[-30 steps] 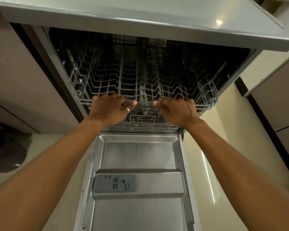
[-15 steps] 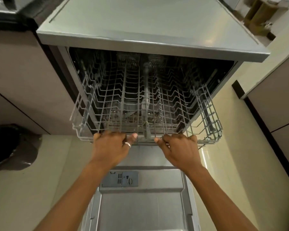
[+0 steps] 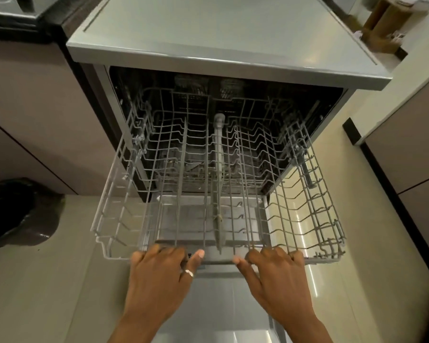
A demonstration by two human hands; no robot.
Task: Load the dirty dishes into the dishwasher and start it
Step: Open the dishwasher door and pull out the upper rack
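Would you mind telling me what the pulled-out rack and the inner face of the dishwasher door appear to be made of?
The rack looks like metal wire with a light grey plastic coating: thin rods, matte, no bare glint. The door's inner face looks like stainless steel with a satin finish: silvery, with soft broad reflections. Both are judged by look alone.

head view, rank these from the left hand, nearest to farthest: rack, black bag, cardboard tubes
1. rack: its front rim is in the left hand's grip.
2. black bag: on the floor, to the left.
3. cardboard tubes: far back, to the right.
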